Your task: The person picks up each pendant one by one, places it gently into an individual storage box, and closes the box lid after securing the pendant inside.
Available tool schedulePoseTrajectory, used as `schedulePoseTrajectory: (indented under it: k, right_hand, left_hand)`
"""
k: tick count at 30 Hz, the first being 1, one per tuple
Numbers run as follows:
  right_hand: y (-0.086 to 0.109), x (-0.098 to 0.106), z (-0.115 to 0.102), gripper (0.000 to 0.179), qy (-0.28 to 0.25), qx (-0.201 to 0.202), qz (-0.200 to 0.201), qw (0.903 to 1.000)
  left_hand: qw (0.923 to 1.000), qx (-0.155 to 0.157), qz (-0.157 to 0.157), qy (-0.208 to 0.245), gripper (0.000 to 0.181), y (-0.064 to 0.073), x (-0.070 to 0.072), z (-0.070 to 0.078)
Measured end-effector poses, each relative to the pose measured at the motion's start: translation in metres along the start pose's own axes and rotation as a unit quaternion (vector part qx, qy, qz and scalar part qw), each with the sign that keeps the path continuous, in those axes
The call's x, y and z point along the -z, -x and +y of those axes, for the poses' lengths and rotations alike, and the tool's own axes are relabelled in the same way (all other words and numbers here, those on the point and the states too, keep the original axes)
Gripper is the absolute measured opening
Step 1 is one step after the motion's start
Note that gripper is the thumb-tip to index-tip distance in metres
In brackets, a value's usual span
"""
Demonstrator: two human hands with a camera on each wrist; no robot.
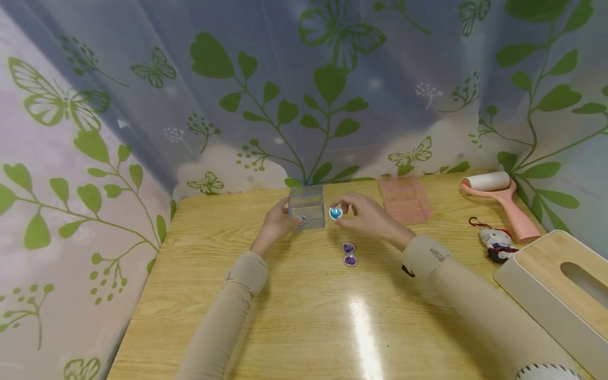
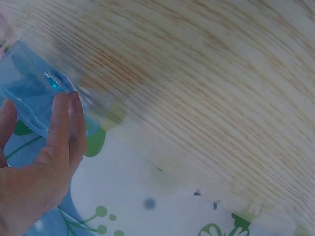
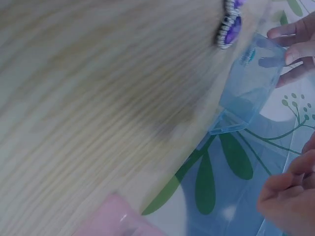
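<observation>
My left hand [image 1: 275, 226] holds a clear bluish plastic box [image 1: 306, 198] by its left side near the back of the table. In the left wrist view its fingers lie along one side of the box, the thumb opposite. Inside the box sits a blue gem piece [image 2: 55, 83] with a beaded rim. Just right of the box, my right hand [image 1: 364, 214] pinches another blue gem piece [image 1: 335, 213], faceted and silver-edged, between thumb and fingers. Two purple gem pieces [image 1: 350, 260] lie on the table in front of that hand, one behind the other.
A clear pink box [image 1: 406, 203] stands behind the right forearm. Farther right are a pink-handled lint roller [image 1: 510, 203], a white cat-figure keychain [image 1: 496, 240] and a wood-topped tissue box [image 1: 546, 264]. A patterned curtain [image 1: 266, 121] hangs along the table's back edge.
</observation>
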State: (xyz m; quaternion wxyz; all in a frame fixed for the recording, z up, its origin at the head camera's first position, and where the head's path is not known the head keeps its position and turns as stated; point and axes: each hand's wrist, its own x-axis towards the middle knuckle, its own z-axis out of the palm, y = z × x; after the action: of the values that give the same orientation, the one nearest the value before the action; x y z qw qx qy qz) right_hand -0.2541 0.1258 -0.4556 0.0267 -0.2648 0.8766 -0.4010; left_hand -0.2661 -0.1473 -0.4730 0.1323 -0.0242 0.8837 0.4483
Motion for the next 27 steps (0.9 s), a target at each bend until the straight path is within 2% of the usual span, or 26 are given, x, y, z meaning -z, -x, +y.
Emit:
schedulePoseTrajectory:
  k: [8, 16, 27]
  right_hand:
    - [-0.020, -0.004, -0.007, 0.031, -0.050, -0.029, 0.021, 0.9981]
    - [-0.036, -0.015, -0.006, 0.033, -0.034, -0.025, 0.029, 0.9987]
    - [-0.057, -0.029, 0.002, 0.031, -0.035, -0.040, 0.016, 0.9985]
  left_hand:
    - [0.9999, -0.007, -0.002, 0.009, 0.084, -0.001, 0.001, -0.002]
    - [0.9999, -0.006, -0.003, 0.008, 0.086, -0.002, 0.002, -0.004]
    - [0.9999, -0.012, 0.003, 0.004, 0.084, -0.001, 0.001, -0.004]
